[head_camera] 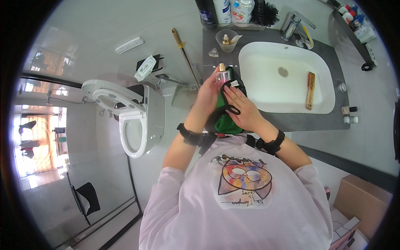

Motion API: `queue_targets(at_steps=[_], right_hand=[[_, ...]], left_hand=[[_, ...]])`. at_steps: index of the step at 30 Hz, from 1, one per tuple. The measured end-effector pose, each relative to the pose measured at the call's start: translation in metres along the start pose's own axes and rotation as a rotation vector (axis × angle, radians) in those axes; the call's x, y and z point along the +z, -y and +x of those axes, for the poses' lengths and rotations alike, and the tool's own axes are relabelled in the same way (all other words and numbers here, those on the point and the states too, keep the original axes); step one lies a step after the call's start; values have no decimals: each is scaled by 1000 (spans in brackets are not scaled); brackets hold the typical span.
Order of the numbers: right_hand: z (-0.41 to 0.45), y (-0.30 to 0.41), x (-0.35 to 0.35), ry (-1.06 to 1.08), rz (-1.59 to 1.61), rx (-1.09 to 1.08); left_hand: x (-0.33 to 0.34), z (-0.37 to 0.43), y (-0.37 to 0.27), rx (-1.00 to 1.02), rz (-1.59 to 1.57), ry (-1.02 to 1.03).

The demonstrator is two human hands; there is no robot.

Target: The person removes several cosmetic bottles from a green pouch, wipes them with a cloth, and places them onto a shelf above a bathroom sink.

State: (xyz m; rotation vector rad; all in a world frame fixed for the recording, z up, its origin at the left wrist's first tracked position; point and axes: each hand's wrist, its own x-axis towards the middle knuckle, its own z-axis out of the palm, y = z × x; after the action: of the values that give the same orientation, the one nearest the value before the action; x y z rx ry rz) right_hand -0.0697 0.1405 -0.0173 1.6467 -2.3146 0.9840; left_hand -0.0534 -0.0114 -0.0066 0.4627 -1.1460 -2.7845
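My left hand [207, 94] is closed around a clear glass spray bottle [222, 77] with a gold neck and pinkish liquid, held upright over the counter's left end. My right hand [242, 107] presses a green cloth [229, 122] with a black edge and black loop against the bottle's lower part. Some of the cloth hangs below both hands, near my shirt. Beside them is the white sink basin [262, 104], where a wooden-handled brush [310, 91] lies at the right. A clear cup [227, 47] holding a small gold-topped bottle stands behind the hands.
Bottles and a black bristly brush [267, 13] fill the rack at the back. A chrome faucet [290, 26] stands behind the basin; small jars [350, 119] line the right edge. At the left are a white toilet [134, 134] with raised lid and a long-handled dustpan [184, 95].
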Motion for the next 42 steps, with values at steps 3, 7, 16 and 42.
queue_targets(at_steps=[3, 7, 16, 42], right_hand=[[4, 5, 0, -45, 63, 75], [22, 2, -1, -114, 62, 124], [11, 11, 5, 31, 61, -4], [7, 6, -1, 11, 11, -67]], left_hand=[[1, -7, 2, -67, -30, 125], [-7, -4, 16, -123, -186, 146], [-13, 5, 0, -117, -119, -6], [-12, 2, 2, -236, -128, -122]])
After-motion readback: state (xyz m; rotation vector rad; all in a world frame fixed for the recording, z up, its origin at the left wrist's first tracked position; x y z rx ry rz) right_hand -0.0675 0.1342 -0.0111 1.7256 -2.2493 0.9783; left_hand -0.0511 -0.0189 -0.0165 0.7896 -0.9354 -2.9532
